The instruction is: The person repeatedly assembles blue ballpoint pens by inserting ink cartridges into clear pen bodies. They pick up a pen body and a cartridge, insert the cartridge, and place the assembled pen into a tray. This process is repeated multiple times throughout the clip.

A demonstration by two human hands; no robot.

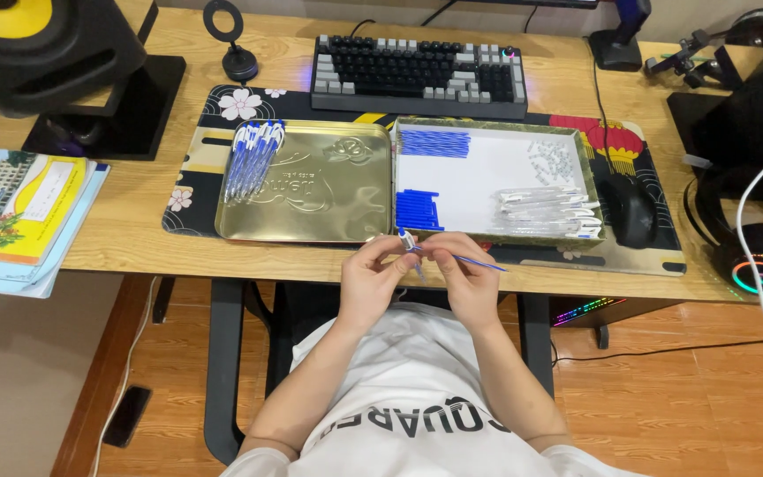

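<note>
My left hand point(371, 276) pinches a small clear pen part with a white tip point(407, 238) just in front of the desk edge. My right hand point(464, 269) holds a thin blue ink refill point(479, 261) that points right and meets the part held by the left hand. Behind the hands, a white-lined box point(487, 179) holds blue refills point(434, 142), short blue caps point(419, 210), clear pen barrels point(545, 212) and small clear bits point(552, 159). The gold tin lid point(311, 190) beside it carries a pile of finished blue pens point(252, 159).
A keyboard point(419, 75) lies behind the box on a patterned desk mat point(196, 190). A black mouse point(630, 212) is to the right, headphones point(757, 256) farther right. A speaker point(41, 49) and books point(19, 208) sit at the left. Wooden floor lies below.
</note>
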